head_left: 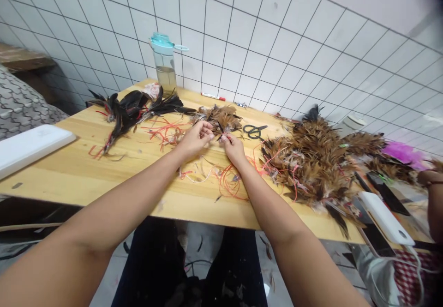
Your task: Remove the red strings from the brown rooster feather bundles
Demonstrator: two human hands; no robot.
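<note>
Near the middle of the table, my right hand (pixel 234 149) pinches the bound base of a small brown feather bunch (pixel 229 117) between thumb and fingers. My left hand (pixel 197 137) is just to the left, its fingers bent and apart from the thumb, with nothing visible between them. More brown feathers lie behind the fingertips. Black-handled scissors (pixel 254 132) rest to the right of the bunch. Orange string (pixel 230 182) lies in loose loops below my right hand, and more orange strands (pixel 164 131) are left of my left hand.
Black feather bunches (pixel 126 113) and a water bottle (pixel 164 67) stand at the left back. A red-and-white marker (pixel 212 97) lies by the tiled wall. Right are a large brown feather pile (pixel 314 154), a white power bank (pixel 386 217), phones and another person's arm (pixel 435 201). A white device (pixel 34 147) is left.
</note>
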